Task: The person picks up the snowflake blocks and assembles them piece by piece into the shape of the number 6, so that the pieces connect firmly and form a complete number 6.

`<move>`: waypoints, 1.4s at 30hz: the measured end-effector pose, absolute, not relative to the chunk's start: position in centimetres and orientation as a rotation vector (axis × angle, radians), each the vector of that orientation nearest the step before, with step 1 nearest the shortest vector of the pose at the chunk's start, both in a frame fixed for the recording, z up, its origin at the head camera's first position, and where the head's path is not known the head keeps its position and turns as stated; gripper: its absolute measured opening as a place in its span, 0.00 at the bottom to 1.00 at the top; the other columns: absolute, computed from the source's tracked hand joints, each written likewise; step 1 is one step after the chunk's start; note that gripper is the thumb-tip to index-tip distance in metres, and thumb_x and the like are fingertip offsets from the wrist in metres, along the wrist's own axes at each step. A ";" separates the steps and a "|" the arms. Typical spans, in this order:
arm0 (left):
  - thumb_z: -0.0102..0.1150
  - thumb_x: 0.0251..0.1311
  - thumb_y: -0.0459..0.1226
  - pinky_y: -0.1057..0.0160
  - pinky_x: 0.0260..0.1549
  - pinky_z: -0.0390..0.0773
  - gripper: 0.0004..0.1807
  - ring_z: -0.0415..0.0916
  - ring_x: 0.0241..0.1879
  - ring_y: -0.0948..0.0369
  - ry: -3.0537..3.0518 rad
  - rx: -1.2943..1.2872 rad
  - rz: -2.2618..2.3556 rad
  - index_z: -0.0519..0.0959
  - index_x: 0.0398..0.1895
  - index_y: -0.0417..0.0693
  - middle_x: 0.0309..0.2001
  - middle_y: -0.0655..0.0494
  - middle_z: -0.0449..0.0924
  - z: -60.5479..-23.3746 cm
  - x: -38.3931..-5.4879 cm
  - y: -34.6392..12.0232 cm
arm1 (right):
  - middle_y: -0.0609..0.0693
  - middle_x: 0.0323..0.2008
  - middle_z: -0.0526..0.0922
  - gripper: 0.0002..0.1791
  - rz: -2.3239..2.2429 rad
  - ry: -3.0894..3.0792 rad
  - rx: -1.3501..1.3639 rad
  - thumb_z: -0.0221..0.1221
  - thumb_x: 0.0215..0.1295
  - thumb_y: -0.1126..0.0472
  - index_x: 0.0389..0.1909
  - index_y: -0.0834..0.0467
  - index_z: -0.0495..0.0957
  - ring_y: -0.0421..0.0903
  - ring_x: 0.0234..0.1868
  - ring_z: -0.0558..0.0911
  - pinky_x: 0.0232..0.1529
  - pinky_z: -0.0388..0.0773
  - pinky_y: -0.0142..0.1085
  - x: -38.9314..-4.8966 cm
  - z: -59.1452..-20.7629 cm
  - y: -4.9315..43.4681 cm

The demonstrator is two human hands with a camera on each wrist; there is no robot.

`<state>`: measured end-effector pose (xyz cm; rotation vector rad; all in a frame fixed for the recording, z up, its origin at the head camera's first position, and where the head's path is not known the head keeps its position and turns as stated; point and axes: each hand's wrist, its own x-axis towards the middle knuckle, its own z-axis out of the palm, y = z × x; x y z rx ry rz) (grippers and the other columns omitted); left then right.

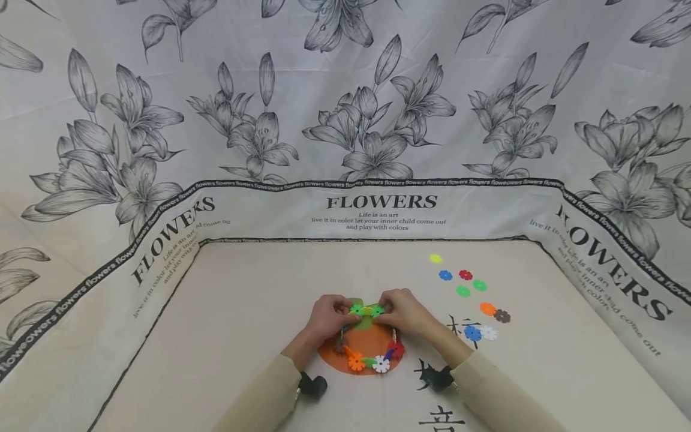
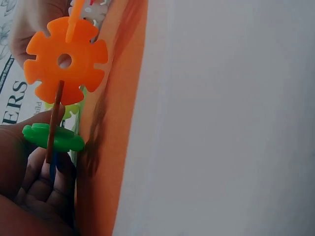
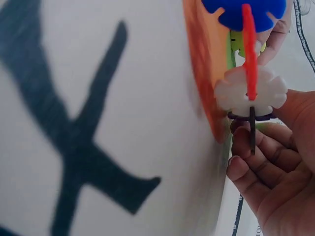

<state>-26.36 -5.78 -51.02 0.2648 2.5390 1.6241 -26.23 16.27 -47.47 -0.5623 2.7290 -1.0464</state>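
A ring of interlocking plastic snowflake discs [image 1: 356, 361] in many colours lies over an orange pumpkin-shaped mat [image 1: 369, 339] with a green stem. My left hand [image 1: 327, 316] pinches the ring's far side at a green disc [image 1: 357, 310]. Opposite it, my right hand [image 1: 406, 313] grips the other end of that far side, beside a second green disc [image 1: 377, 309]. Close up in the left wrist view are an orange disc [image 2: 66, 59] and a green one [image 2: 54, 137]. The right wrist view has a blue disc [image 3: 246, 12], a red one edge-on [image 3: 250, 54] and a white one [image 3: 251, 91].
Loose discs lie to the right: yellow [image 1: 435, 258], dark red [image 1: 465, 275], green [image 1: 463, 291], orange [image 1: 487, 309], brown [image 1: 502, 315], blue [image 1: 472, 333] and white [image 1: 488, 332], among others. Large black characters [image 1: 442, 419] mark the pale cloth. Flower-printed fabric walls [image 1: 378, 210] surround the surface.
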 end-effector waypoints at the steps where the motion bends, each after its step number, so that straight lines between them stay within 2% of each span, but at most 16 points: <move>1: 0.76 0.56 0.36 0.66 0.28 0.69 0.10 0.69 0.26 0.62 2.542 0.265 1.620 0.85 0.37 0.43 0.25 0.60 0.74 -51.0 -26.3 -5.8 | 0.46 0.26 0.81 0.09 -1.046 2.733 -0.555 0.72 0.61 0.61 0.36 0.60 0.82 0.42 0.27 0.77 0.29 0.76 0.32 -26.2 -47.5 16.1; 7: 0.75 0.56 0.37 0.67 0.26 0.70 0.10 0.69 0.25 0.63 2.566 0.323 1.592 0.84 0.37 0.42 0.24 0.60 0.74 -50.8 -26.3 -6.1 | 0.46 0.26 0.80 0.11 -1.045 2.756 -0.522 0.73 0.60 0.60 0.36 0.60 0.82 0.42 0.27 0.77 0.29 0.76 0.32 -26.2 -47.5 15.9; 15: 0.76 0.55 0.41 0.65 0.32 0.74 0.19 0.73 0.30 0.62 2.515 0.400 1.558 0.83 0.45 0.40 0.30 0.58 0.78 -50.4 -26.3 -7.2 | 0.46 0.30 0.80 0.20 -0.965 2.778 -0.548 0.68 0.66 0.51 0.50 0.62 0.82 0.42 0.30 0.76 0.32 0.75 0.36 -25.8 -46.8 17.6; 20: 0.74 0.58 0.46 0.62 0.40 0.79 0.25 0.78 0.37 0.60 2.528 0.434 1.494 0.82 0.53 0.41 0.37 0.57 0.81 -50.1 -26.0 -8.3 | 0.47 0.35 0.83 0.20 -0.878 2.891 -0.548 0.64 0.70 0.49 0.51 0.61 0.83 0.43 0.36 0.78 0.35 0.77 0.36 -25.6 -45.8 21.2; 25: 0.71 0.61 0.48 0.59 0.42 0.80 0.24 0.78 0.41 0.59 2.578 0.408 1.447 0.81 0.55 0.43 0.40 0.58 0.81 -50.0 -25.5 -9.5 | 0.51 0.38 0.84 0.19 -0.833 2.966 -0.486 0.62 0.72 0.54 0.53 0.64 0.81 0.46 0.37 0.79 0.36 0.78 0.38 -25.5 -44.4 26.0; 30: 0.69 0.64 0.48 0.59 0.42 0.79 0.22 0.76 0.41 0.59 2.608 0.380 1.415 0.82 0.54 0.44 0.39 0.59 0.80 -50.1 -24.9 -10.3 | 0.54 0.39 0.83 0.20 -0.780 3.013 -0.373 0.64 0.69 0.59 0.55 0.68 0.79 0.49 0.38 0.79 0.38 0.77 0.41 -25.5 -44.0 30.6; 34: 0.68 0.65 0.47 0.58 0.44 0.79 0.21 0.76 0.40 0.60 2.605 0.394 1.384 0.83 0.54 0.43 0.38 0.59 0.81 -50.3 -24.7 -10.5 | 0.55 0.38 0.81 0.20 -0.737 3.010 -0.268 0.66 0.67 0.60 0.53 0.69 0.78 0.50 0.38 0.77 0.35 0.76 0.41 -25.4 -44.3 34.1; 38: 0.66 0.67 0.46 0.56 0.46 0.78 0.19 0.76 0.41 0.60 2.597 0.415 1.372 0.83 0.53 0.43 0.37 0.60 0.81 -50.6 -24.6 -10.5 | 0.59 0.40 0.80 0.23 -0.721 2.966 -0.165 0.68 0.64 0.59 0.52 0.71 0.77 0.51 0.37 0.77 0.32 0.76 0.41 -25.2 -44.7 36.6; 42: 0.65 0.68 0.44 0.55 0.47 0.77 0.17 0.76 0.41 0.60 2.595 0.458 1.341 0.84 0.52 0.44 0.36 0.61 0.81 -50.8 -24.5 -10.5 | 0.60 0.40 0.81 0.22 -0.724 2.918 -0.086 0.70 0.61 0.58 0.49 0.69 0.78 0.52 0.37 0.76 0.35 0.76 0.42 -24.9 -45.3 37.8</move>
